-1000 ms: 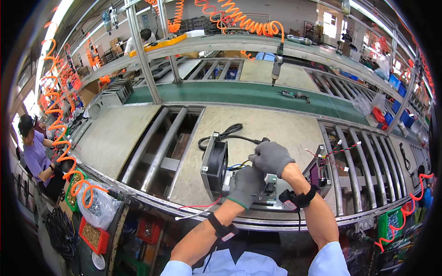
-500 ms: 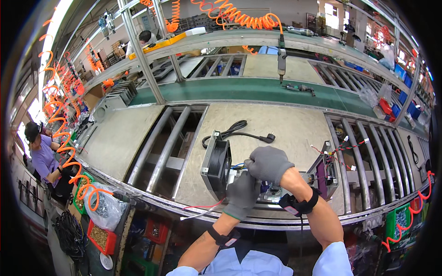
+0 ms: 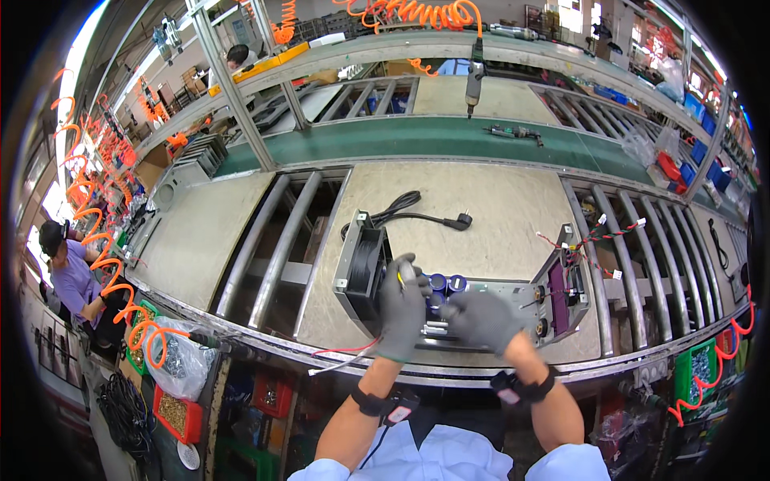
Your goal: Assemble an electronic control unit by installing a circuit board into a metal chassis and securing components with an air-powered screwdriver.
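Note:
My left hand (image 3: 401,313), in a grey glove, is at the inner side of a black fan (image 3: 365,276) in an upright metal plate. Its fingers are closed around a small pale piece, perhaps a connector, too small to make out. My right hand (image 3: 484,319), gloved too, hovers over the front of the open metal chassis (image 3: 501,290); motion smears its fingers. Blue cylindrical capacitors (image 3: 456,284) stand between the hands. At the chassis's right end are a purple panel (image 3: 557,298) and twisted red and black wires (image 3: 595,238). A red wire (image 3: 345,349) and a white one trail from the front left.
Behind the chassis lies a black power cord (image 3: 421,215) with a plug. Metal rollers (image 3: 277,248) flank the work board on both sides. An electric screwdriver (image 3: 475,80) hangs from an orange coil over the green belt (image 3: 385,143). Screw bins (image 3: 178,413) stand lower left; a person sits at left.
My hands have separated: the left rose slightly beside the fan, the right moved down toward the front. The blue capacitors now show between them. The whole view has shifted a little.

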Demonstrator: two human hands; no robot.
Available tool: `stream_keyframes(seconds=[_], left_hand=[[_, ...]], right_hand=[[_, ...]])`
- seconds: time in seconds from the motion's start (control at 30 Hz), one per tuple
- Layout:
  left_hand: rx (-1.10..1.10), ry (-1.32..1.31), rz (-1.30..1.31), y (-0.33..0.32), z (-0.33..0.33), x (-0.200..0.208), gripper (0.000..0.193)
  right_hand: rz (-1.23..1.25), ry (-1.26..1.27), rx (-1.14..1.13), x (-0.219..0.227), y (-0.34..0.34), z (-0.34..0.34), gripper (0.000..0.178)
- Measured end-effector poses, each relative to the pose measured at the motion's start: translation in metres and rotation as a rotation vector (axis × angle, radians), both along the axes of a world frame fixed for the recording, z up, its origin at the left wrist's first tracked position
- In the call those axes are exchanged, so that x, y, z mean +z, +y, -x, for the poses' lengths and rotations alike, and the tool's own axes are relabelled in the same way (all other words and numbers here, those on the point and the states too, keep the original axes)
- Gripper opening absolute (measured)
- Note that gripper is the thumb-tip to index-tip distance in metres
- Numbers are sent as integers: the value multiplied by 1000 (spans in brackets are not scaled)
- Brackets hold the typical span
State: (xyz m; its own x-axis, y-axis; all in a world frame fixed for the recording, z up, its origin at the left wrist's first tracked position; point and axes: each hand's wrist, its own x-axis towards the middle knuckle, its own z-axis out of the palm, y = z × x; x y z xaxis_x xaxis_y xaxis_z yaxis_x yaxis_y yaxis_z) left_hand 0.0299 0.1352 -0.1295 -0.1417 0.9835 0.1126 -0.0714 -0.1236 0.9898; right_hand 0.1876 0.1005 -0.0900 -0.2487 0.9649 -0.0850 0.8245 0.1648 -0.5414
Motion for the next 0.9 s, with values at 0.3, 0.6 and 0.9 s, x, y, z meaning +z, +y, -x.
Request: stream_keyframes(seconds=[0.3, 0.6, 0.9], left_hand=[[-61, 360, 5, 27, 9, -29, 52], [-204, 472, 114, -66, 26, -24, 25], [-379, 205, 329, -56, 29, -52, 29]], right_hand=[[870, 1039, -182, -71, -56, 18, 39], [875, 951, -185, -68, -45, -7, 37], [556, 656, -135, -53, -44, 3, 41]])
